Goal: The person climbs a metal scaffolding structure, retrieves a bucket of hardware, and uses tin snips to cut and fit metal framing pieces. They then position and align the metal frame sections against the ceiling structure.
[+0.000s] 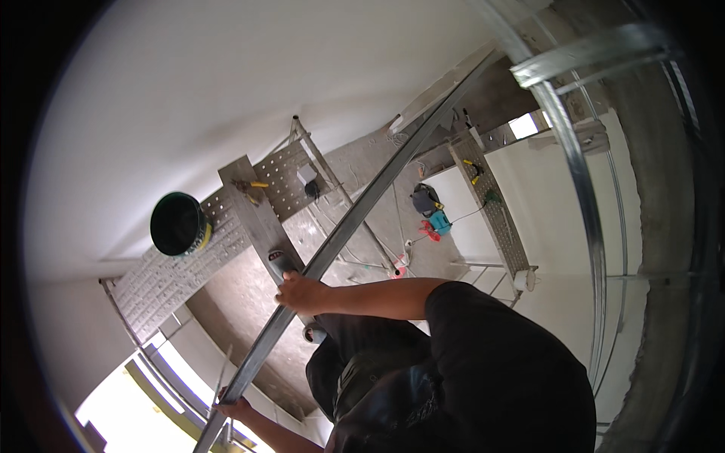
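A long grey metal channel (355, 219) runs slantwise from the lower left up to the far right. Midway along it, my right hand (303, 294) is closed around the channel. My left hand (233, 405) grips the same channel nearer its lower left end, its fingers partly hidden behind the metal. Under me lies a wooden plank (260, 219), with my shoes (281, 262) on it. Pliers with yellow handles (257, 184) rest toward the plank's far end.
A dark bucket (178, 224) stands on a perforated metal platform (181, 268) at the left. Scaffold tubes (325, 162) rise beside the plank. Another perforated platform (495, 204) carries tools at the right. Curved metal framing (581, 189) hangs at upper right. A teal tool (439, 222) lies below.
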The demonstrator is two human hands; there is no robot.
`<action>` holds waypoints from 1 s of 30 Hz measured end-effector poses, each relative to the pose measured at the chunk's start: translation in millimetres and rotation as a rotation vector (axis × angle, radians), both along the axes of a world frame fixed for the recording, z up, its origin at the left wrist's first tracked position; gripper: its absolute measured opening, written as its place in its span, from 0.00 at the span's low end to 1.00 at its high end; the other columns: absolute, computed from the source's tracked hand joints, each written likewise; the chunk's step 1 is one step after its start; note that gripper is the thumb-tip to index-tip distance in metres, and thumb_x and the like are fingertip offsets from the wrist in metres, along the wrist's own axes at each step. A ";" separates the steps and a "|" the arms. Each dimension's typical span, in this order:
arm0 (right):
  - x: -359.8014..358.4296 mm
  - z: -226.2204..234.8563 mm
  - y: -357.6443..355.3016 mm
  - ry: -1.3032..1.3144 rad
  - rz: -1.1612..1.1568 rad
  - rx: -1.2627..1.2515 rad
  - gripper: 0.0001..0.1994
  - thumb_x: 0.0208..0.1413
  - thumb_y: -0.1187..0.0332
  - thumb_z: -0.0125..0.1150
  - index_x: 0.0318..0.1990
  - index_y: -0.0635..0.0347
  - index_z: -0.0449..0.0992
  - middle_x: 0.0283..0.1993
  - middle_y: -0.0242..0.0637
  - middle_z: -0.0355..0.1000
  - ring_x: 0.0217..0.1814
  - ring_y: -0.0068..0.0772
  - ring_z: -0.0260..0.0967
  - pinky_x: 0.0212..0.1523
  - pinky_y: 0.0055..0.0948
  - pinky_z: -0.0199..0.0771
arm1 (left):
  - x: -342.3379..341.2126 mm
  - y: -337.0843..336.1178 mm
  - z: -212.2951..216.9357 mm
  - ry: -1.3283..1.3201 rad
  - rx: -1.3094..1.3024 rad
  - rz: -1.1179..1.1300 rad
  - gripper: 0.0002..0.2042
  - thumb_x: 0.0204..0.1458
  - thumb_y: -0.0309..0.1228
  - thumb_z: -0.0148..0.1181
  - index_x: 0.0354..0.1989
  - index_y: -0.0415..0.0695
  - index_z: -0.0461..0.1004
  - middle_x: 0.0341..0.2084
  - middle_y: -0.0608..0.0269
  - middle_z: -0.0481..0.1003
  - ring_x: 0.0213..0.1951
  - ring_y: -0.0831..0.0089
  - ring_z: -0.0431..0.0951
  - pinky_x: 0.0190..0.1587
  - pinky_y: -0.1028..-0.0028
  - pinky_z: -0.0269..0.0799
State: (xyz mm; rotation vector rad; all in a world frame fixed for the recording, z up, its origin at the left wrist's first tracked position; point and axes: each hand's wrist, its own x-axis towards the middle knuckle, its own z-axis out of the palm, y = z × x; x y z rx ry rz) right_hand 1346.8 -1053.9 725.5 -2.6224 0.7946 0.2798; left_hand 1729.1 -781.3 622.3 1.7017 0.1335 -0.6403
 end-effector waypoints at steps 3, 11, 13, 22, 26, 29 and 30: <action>-68.0 43.9 -17.0 -0.153 -0.229 -0.008 0.30 0.42 0.55 0.71 0.53 0.56 0.70 0.55 0.43 0.66 0.62 0.42 0.61 0.60 0.55 0.56 | 12.5 6.6 16.8 -0.016 -0.071 -0.049 0.29 0.68 0.47 0.27 0.32 0.35 0.70 0.27 0.56 0.76 0.34 0.63 0.77 0.55 0.59 0.69; -221.2 118.0 -40.9 -1.410 -1.895 0.565 0.44 0.56 0.35 0.52 0.67 0.61 0.53 0.62 0.51 0.60 0.64 0.49 0.60 0.58 0.58 0.61 | 16.3 -17.9 71.9 0.283 -0.302 0.141 0.34 0.65 0.54 0.26 0.24 0.38 0.70 0.23 0.54 0.74 0.31 0.59 0.75 0.46 0.56 0.74; -207.2 115.9 -46.3 -1.678 -1.631 0.945 0.35 0.60 0.37 0.48 0.62 0.58 0.58 0.51 0.46 0.68 0.52 0.45 0.71 0.53 0.54 0.68 | -3.8 -36.2 85.0 0.275 -0.334 0.083 0.34 0.64 0.56 0.28 0.26 0.37 0.71 0.25 0.54 0.74 0.33 0.58 0.76 0.49 0.55 0.73; -236.5 142.0 -121.5 -1.948 -1.713 0.459 0.14 0.67 0.60 0.44 0.52 0.58 0.58 0.42 0.43 0.69 0.38 0.43 0.73 0.38 0.43 0.77 | -53.0 -111.2 135.5 0.522 -0.698 0.110 0.32 0.58 0.59 0.46 0.36 0.34 0.73 0.34 0.53 0.76 0.43 0.57 0.77 0.59 0.56 0.70; -270.7 155.6 -161.5 -2.045 -1.699 0.413 0.15 0.67 0.57 0.44 0.52 0.58 0.59 0.42 0.42 0.69 0.37 0.42 0.73 0.38 0.43 0.77 | 2.4 -113.1 134.3 0.376 -0.869 0.122 0.32 0.54 0.58 0.52 0.41 0.32 0.73 0.33 0.51 0.76 0.42 0.55 0.77 0.55 0.54 0.72; -289.7 164.9 -181.6 -2.180 -1.585 0.395 0.17 0.66 0.54 0.45 0.51 0.57 0.60 0.41 0.42 0.69 0.37 0.41 0.73 0.38 0.44 0.78 | 19.9 -133.4 124.9 0.373 -0.605 0.220 0.31 0.60 0.61 0.40 0.36 0.39 0.72 0.32 0.56 0.75 0.39 0.59 0.75 0.53 0.53 0.71; -288.4 166.4 -184.5 -2.242 -1.498 0.499 0.17 0.66 0.54 0.47 0.51 0.57 0.59 0.41 0.43 0.69 0.37 0.42 0.73 0.36 0.45 0.79 | 11.8 -146.1 120.3 0.334 -0.489 0.152 0.31 0.61 0.62 0.37 0.35 0.41 0.71 0.32 0.57 0.74 0.39 0.60 0.75 0.53 0.54 0.70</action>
